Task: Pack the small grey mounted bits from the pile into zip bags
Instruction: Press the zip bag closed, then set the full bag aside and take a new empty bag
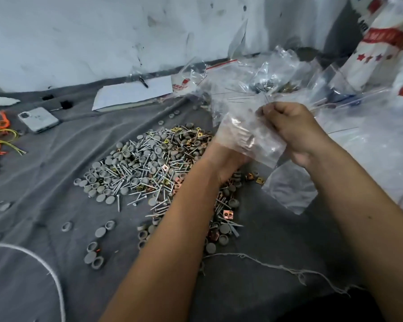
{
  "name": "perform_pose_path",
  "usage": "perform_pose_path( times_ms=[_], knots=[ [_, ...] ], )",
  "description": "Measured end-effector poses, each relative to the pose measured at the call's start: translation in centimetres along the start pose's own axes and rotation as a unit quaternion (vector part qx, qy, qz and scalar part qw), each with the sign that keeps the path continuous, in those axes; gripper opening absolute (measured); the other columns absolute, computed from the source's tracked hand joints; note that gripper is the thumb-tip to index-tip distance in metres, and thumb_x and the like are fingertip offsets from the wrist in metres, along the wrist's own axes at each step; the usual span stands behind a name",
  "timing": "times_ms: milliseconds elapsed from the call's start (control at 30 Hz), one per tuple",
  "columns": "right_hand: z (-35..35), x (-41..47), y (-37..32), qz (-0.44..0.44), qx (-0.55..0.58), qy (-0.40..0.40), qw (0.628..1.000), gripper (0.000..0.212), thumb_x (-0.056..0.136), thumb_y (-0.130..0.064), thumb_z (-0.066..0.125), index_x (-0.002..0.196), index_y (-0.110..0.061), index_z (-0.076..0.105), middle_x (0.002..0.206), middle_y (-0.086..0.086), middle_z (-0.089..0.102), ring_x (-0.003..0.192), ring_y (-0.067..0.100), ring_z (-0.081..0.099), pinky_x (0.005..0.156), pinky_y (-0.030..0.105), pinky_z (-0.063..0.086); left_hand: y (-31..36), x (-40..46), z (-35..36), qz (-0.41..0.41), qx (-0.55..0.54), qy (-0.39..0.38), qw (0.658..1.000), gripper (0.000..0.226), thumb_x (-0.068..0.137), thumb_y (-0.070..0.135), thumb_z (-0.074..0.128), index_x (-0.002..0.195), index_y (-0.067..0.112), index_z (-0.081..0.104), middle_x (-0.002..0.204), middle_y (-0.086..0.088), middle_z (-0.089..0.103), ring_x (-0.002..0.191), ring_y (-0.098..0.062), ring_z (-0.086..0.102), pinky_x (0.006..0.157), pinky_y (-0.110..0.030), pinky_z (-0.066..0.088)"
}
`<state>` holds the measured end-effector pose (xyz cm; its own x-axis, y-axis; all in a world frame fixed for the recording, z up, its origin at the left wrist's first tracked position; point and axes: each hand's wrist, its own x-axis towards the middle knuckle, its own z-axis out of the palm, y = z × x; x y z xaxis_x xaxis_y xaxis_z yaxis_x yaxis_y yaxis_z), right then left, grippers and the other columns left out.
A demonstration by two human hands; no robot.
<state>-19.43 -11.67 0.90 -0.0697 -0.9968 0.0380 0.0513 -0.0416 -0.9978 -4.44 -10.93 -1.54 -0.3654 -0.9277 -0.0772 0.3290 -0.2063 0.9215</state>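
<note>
The right hand [291, 133] has its grip closed, pinching the top of a clear zip bag [254, 140]; the left hand [228, 156] holds it from behind, fingers hidden. The pile [149, 166] of grey bits lies just beneath on grey cloth [56, 159].

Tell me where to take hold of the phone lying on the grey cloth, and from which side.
Grip the phone across its two long edges, coming straight down from above. It lies flat, camera side up, on the grey cloth, so only the thin edges offer purchase. Nothing touches its sides, though the soft cloth may hinder fingertips slipping under.
</note>
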Motion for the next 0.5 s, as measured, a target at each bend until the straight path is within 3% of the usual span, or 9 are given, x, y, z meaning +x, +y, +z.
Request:
perform_pose_path(
  times_ms=[100, 200, 233, 333, 400, 500],
  knots=[
    [-1.0, 0.6, 1.1, -0.009, -0.067, 0.057, 0.996, 0.027, 0.107, -0.016, 0.055, 0.086, -0.014, 0.072, 0.072, -0.001, 0.073, 0.066, 0.011, 0.067, 0.067, 0.028, 0.056, 0.0, 0.9, 1.4, -0.002, 0.019, 0.036, 0.999, 0.022, 0.105, 0.01, 0.047, 0.123, 0.005, 0.059, 0.114, -0.021, 0.058, 0.105, -0.034, 0.051, 0.096, -0.052, 0.044],
    [-2.1, 1.1, 2.0, 0.004, -0.165, 0.13, 0.978, 0.029, 0.106, -0.014, 0.054, 0.083, -0.012, 0.071, 0.067, 0.002, 0.067, 0.054, 0.011, 0.062, 0.052, 0.027, 0.051, -0.1, 1.5, 1.2, -0.023, 0.012, 0.084, 0.996, 0.011, 0.098, -0.002, 0.059, 0.106, 0.001, 0.064, 0.099, -0.016, 0.068, 0.085, -0.027, 0.067, 0.074, -0.039, 0.059],
    [-2.5, 1.2, 2.2, 0.001, -0.212, 0.153, 0.965, 0.027, 0.104, -0.013, 0.054, 0.084, -0.01, 0.072, 0.07, 0.004, 0.068, 0.057, 0.013, 0.063, 0.055, 0.029, 0.051, -0.2, 1.5, 1.0, -0.022, 0.024, 0.097, 0.995, 0.008, 0.096, -0.004, 0.063, 0.102, 0.0, 0.066, 0.095, -0.013, 0.072, 0.077, -0.021, 0.071, 0.067, -0.035, 0.061],
    [-4.0, 1.3, 2.5, -0.038, -0.428, 0.233, 0.873, 0.02, 0.099, -0.011, 0.055, 0.097, -0.01, 0.075, 0.097, 0.016, 0.074, 0.092, 0.033, 0.068, 0.082, 0.035, 0.051, 0.0, 1.6, -0.4, 0.009, 0.133, 0.164, 0.977, 0.008, 0.09, -0.004, 0.073, 0.096, -0.003, 0.068, 0.09, -0.016, 0.076, 0.07, -0.021, 0.073, 0.067, -0.037, 0.063],
    [-4.8, 1.2, 2.3, -0.052, -0.504, 0.278, 0.816, 0.022, 0.099, -0.014, 0.053, 0.105, -0.009, 0.074, 0.104, 0.022, 0.071, 0.102, 0.045, 0.065, 0.088, 0.042, 0.052, 0.7, 1.4, -1.7, 0.046, 0.235, 0.213, 0.947, 0.007, 0.088, -0.001, 0.078, 0.089, -0.003, 0.071, 0.087, -0.02, 0.077, 0.071, -0.029, 0.072, 0.068, -0.04, 0.061],
    [-5.6, 1.6, 1.5, -0.043, -0.548, 0.319, 0.773, 0.023, 0.101, -0.013, 0.053, 0.112, -0.009, 0.072, 0.109, 0.027, 0.069, 0.107, 0.049, 0.062, 0.09, 0.047, 0.052, 2.2, 0.2, -3.6, 0.062, 0.307, 0.266, 0.912, 0.009, 0.084, 0.006, 0.083, 0.085, 0.008, 0.074, 0.078, -0.008, 0.078, 0.064, -0.02, 0.075, 0.06, -0.031, 0.06]
  ],
)
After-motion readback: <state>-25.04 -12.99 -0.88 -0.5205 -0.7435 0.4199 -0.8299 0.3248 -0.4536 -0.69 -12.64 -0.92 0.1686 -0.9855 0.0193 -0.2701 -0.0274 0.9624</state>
